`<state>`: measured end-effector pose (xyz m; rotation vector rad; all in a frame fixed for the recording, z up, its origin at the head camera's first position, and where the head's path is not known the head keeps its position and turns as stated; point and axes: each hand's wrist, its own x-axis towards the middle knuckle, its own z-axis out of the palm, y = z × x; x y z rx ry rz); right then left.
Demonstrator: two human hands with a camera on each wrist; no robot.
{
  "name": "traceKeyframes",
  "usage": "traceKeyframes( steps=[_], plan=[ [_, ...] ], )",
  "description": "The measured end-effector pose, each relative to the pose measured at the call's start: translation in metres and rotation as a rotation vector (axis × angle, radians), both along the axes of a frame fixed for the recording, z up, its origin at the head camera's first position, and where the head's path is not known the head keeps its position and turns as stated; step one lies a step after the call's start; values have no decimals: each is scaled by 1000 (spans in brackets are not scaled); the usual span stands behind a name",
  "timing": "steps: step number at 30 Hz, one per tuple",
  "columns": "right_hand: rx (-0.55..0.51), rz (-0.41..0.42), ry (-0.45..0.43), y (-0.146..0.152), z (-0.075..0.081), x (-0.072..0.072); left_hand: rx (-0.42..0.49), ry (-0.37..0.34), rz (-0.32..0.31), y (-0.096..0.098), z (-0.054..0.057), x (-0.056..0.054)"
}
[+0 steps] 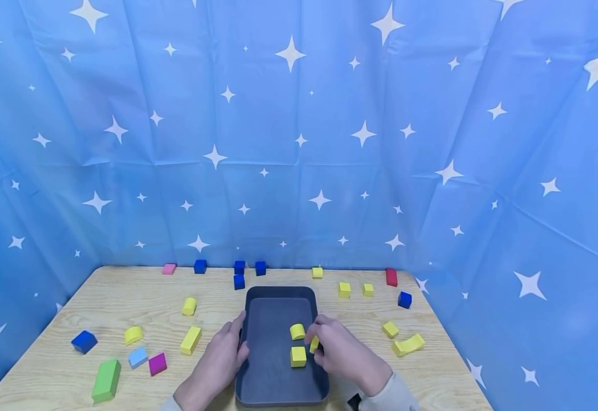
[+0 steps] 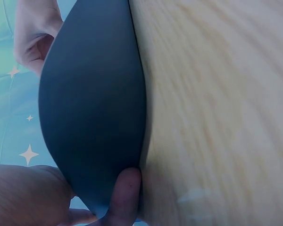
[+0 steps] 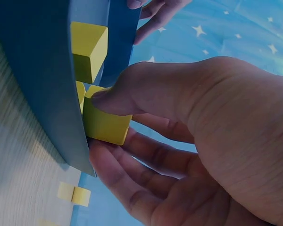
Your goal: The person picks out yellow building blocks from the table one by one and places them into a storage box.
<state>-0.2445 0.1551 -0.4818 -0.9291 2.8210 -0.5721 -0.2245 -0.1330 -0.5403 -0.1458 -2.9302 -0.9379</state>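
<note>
A dark grey tray (image 1: pixel 263 377) lies at the front middle of the table. My left hand (image 1: pixel 220 355) grips its left wall, thumb over the rim; in the left wrist view a finger (image 2: pixel 126 193) lies along the outer side. Over the tray's right wall, my right hand (image 1: pixel 342 348) pinches a yellow block (image 3: pixel 107 121) between thumb and fingers, mostly hidden behind the hand in the head view. Inside the tray, near that hand, sit a yellow cube (image 1: pixel 298 357) and a yellow rounded block (image 1: pixel 297 331).
Left of the tray lie a yellow bar (image 1: pixel 191 341), a green block (image 1: pixel 105 381), a magenta block (image 1: pixel 157 364) and a light blue block (image 1: pixel 137 357). To the right are a yellow curved piece (image 1: pixel 409 345) and a blue cube (image 1: pixel 404 299). Several blocks line the back edge before a starry curtain (image 1: pixel 288 114).
</note>
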Motion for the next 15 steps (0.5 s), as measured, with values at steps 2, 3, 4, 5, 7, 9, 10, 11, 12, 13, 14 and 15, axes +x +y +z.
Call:
traceKeyframes(
  steps=[2,3,4,5,7,9,10,11,12,13,14,15],
  plan=[
    [-6,10,-1,1,0,0,-2,0,0,0,0,0],
    [-10,15,-1,1,0,0,-2,-2,1,0,0,0],
    [-12,17,-2,1,1,0,-2,-5,3,0,1,0],
    [-13,18,-6,1,1,0,-2,-9,4,0,1,0],
    [-16,18,-11,1,2,1,-4,-17,8,1,1,0],
    [-16,14,-16,1,2,1,-4,-26,12,1,1,0],
    [-14,11,-18,1,2,1,-4,-30,13,1,1,-1],
    [-17,9,-19,1,2,1,-3,-33,14,1,0,-1],
    [-20,9,-18,1,2,1,-1,-37,15,1,0,-1],
    [-24,7,-19,2,2,1,0,-41,16,1,0,-1],
    [-28,4,-21,2,3,1,1,-43,17,1,-1,-1],
    [-32,1,-22,2,3,1,2,-45,18,2,-1,-1]
  ],
)
